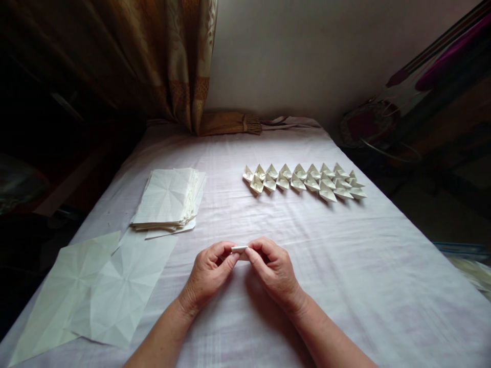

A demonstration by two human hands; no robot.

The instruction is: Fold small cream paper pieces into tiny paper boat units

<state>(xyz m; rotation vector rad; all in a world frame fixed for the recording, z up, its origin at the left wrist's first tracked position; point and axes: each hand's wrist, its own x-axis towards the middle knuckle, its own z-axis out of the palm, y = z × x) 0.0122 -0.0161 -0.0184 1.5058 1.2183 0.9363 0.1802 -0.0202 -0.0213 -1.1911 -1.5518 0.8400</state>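
Between my two hands is a small piece of folded paper (240, 249), white along its top edge, held just above the cloth. My left hand (210, 268) pinches its left end between thumb and fingers. On the other end, my right hand (273, 268) closes in the same way, thumb in front. Most of the folded paper is hidden by the fingers. Beyond my right hand, several folded paper boats (299, 178) stand in two rows. A thick stack of creased paper sheets (166, 197) lies beyond my left hand.
Loose creased sheets (123, 281) overlap at the left edge of the table, which a pale cloth (364, 286) covers. A patterned curtain (187, 66) hangs at the back left, its end resting on the table beside a brown fringed cloth (230, 123). A wall stands behind.
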